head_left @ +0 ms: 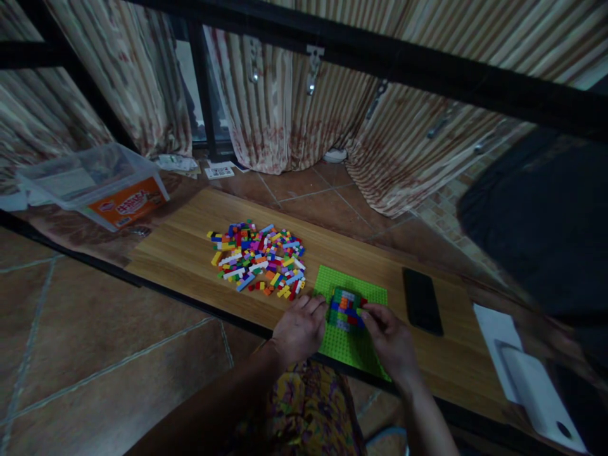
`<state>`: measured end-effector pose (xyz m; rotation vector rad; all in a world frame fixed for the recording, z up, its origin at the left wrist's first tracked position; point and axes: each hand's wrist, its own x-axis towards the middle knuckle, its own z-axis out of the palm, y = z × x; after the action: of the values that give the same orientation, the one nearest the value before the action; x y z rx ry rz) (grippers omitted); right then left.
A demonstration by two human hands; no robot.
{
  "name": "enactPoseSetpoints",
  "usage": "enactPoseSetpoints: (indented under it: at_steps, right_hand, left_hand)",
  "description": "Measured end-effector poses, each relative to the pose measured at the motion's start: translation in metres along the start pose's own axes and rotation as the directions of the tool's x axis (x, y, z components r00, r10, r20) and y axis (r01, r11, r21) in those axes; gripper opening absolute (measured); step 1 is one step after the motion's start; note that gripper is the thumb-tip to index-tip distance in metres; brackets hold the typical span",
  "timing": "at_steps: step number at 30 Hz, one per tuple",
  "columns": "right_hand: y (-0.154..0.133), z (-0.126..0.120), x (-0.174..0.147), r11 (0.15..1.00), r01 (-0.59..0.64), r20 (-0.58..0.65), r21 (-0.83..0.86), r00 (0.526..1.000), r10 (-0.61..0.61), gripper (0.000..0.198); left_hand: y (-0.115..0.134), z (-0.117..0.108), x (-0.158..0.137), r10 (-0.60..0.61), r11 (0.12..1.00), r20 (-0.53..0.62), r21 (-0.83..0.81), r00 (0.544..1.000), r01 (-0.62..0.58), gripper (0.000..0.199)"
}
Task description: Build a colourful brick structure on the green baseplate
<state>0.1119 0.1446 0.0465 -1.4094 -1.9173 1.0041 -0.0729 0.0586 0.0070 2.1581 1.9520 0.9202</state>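
Observation:
A green studded baseplate (351, 354) lies near the table's front edge. On it stands a low block of toy bricks (346, 308) in green, blue, orange, red and grey. My left hand (301, 326) is closed at the plate's left edge, its curled fingers pressing on the plate. At the right side of the built block, my right hand (389, 339) pinches a small toy brick (360, 312), mostly covered by the fingertips. Left of the plate spreads a heap of loose bricks (259, 259) in many colours.
The wooden table (175, 237) runs across the view. A black phone (422, 301) lies right of the plate, with a white object (536, 386) at the right end. A clear plastic tub (95, 180) with an orange label sits at far left. A dark metal bar (361, 57) crosses above.

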Motion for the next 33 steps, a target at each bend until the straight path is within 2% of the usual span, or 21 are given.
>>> enactPoseSetpoints:
  at_steps: [5,10,14,20,33]
  right_hand:
    - [-0.002,0.004,0.006,0.992,0.041,0.095,-0.116,0.995,-0.030,0.028]
    - [-0.003,0.010,0.012,0.976,0.129,0.086,-0.174,0.990,-0.116,0.029]
    - [-0.004,0.014,0.015,0.974,0.145,0.074,-0.172,0.988,-0.133,0.029]
    - [-0.004,0.014,0.014,0.958,0.185,-0.007,-0.218,0.982,-0.191,0.029]
    - [0.002,0.013,0.010,0.875,0.308,0.112,-0.373,0.951,-0.287,0.032]
  left_hand:
    - [0.000,0.001,0.000,-0.011,1.000,-0.001,-0.005,1.000,0.011,0.030]
    - [0.001,-0.001,0.001,-0.007,1.000,-0.002,-0.001,1.000,0.007,0.029]
    - [0.002,-0.003,0.002,-0.009,1.000,0.014,0.008,1.000,0.009,0.029]
    - [0.002,-0.002,0.002,-0.008,1.000,0.029,0.013,1.000,0.008,0.030]
    - [0.000,-0.001,0.001,-0.004,1.000,0.017,0.023,1.000,0.004,0.031]
